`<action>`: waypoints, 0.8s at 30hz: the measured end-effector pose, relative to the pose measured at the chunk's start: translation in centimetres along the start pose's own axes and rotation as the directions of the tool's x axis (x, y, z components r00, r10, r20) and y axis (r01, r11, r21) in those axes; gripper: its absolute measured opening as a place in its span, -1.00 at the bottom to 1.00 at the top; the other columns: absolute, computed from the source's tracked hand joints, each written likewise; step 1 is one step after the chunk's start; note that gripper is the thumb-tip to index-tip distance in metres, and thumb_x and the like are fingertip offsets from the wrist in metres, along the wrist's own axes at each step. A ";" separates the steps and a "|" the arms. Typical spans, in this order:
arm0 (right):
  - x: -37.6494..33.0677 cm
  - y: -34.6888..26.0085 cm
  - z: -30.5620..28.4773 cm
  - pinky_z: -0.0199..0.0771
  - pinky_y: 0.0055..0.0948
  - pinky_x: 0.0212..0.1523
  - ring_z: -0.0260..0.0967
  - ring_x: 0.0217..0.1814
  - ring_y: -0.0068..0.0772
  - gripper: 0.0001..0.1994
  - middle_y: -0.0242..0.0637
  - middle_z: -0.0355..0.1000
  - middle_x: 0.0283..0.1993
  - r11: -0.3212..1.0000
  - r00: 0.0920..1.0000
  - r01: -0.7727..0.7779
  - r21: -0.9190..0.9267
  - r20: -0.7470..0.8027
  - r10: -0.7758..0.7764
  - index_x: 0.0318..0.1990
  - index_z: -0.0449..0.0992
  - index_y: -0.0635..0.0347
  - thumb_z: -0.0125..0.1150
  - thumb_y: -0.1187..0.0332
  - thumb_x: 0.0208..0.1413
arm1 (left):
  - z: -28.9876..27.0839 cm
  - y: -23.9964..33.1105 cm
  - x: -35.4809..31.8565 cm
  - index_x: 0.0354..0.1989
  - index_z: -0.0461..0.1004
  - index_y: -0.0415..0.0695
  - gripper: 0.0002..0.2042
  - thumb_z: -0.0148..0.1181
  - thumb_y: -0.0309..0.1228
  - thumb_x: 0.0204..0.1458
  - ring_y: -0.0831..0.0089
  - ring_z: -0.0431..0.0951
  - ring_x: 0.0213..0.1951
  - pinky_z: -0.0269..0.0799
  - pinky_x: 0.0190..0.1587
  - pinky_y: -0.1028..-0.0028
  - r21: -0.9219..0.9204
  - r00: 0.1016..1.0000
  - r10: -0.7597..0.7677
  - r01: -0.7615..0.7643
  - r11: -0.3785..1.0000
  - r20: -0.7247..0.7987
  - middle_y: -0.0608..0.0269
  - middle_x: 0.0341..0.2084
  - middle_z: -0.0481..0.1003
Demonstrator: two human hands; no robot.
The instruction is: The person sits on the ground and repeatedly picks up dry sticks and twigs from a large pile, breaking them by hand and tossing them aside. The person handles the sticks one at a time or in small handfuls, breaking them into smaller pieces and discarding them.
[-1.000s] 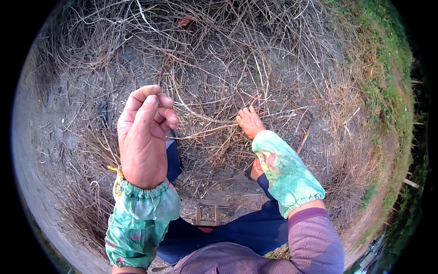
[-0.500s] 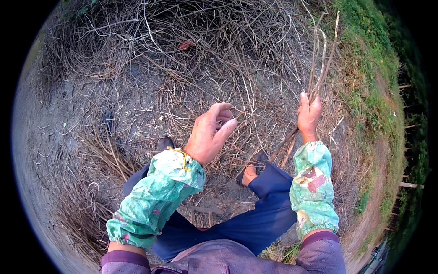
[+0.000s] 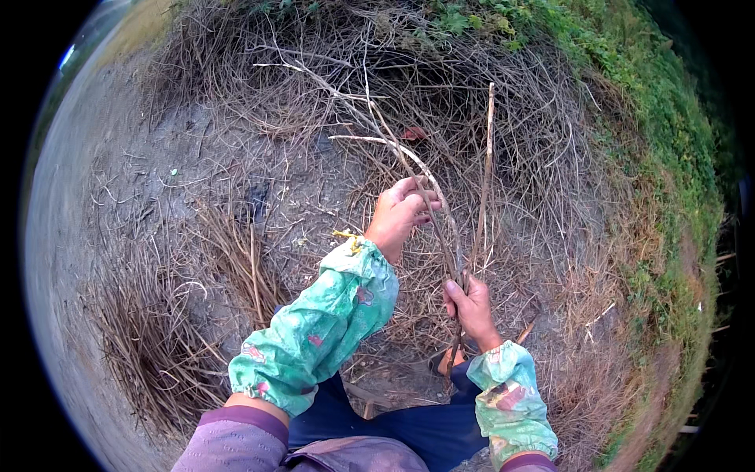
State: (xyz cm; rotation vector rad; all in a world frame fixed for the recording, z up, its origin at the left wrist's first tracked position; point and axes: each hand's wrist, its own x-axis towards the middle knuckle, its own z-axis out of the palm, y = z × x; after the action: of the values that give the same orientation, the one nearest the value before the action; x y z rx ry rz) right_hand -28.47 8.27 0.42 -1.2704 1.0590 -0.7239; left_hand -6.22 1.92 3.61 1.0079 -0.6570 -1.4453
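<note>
My right hand (image 3: 472, 308) is closed round the lower part of several long, thin branches (image 3: 458, 248), in front of my legs. A straight branch (image 3: 487, 165) rises from that grip, apart from the others. The rest bend up and to the left, with forked, pale ends over the brush. My left hand (image 3: 403, 214) reaches across from the left, its fingers curled at the bent branches higher up. How many of them it grips is partly hidden. Green patterned sleeve covers (image 3: 322, 322) wrap both forearms.
A large tangled pile of dry brush (image 3: 543, 118) spreads ahead, with a red scrap (image 3: 413, 134) in it. Bundles of sticks (image 3: 149, 354) lie at the left, beside a smaller bundle (image 3: 248, 263). Green plants (image 3: 661, 149) line the right. Twigs litter the grey soil (image 3: 189, 149).
My right hand has brought the branches inward to the left and lower, and they now fan out leftward. My left hand has moved from empty air to the branches. The view has shifted.
</note>
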 end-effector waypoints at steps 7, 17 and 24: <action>0.2 -0.2 1.2 0.34 -0.63 -0.53 0.38 -0.54 -0.66 -0.74 -0.40 0.45 -0.42 0.999 1.000 0.003 -0.034 -0.005 -0.003 -0.19 0.47 0.26 0.06 0.21 0.36 | 1.6 -4.0 0.3 -0.11 0.37 -0.23 -0.86 0.01 -0.42 0.27 0.58 0.48 -0.47 0.45 -0.38 0.52 0.151 0.981 0.183 -0.191 0.970 0.066 0.32 -0.47 0.48; 2.5 -2.4 -0.9 0.45 -0.43 -0.09 0.40 -0.08 -0.52 -0.70 -0.34 0.47 -0.14 0.883 0.947 0.180 -0.434 -0.167 -0.276 -0.02 0.43 0.41 -0.07 0.30 0.39 | 6.8 -9.2 -2.3 -0.09 0.41 -0.29 -0.73 0.00 -0.31 0.22 -0.08 0.55 -0.15 0.42 -0.10 0.14 0.420 0.970 0.179 -0.232 0.877 0.162 -0.18 -0.28 0.52; 1.7 -3.4 -0.8 0.42 -0.19 -0.12 0.46 -0.15 -0.02 -0.74 0.00 0.48 -0.17 0.536 0.879 0.337 -0.774 0.054 -0.473 -0.04 0.42 0.37 0.11 0.34 0.26 | 7.5 -7.9 -2.6 -0.14 0.34 -0.29 -0.81 0.02 -0.39 0.23 0.14 0.58 -0.29 0.45 -0.20 0.24 0.352 0.946 0.316 -0.318 0.880 0.064 -0.02 -0.39 0.50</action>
State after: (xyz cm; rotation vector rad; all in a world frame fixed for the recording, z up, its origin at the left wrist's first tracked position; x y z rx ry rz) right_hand -28.21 5.81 3.35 -2.3093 1.2786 -0.7528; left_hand -16.77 4.45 0.81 1.1138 -1.0660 -1.0579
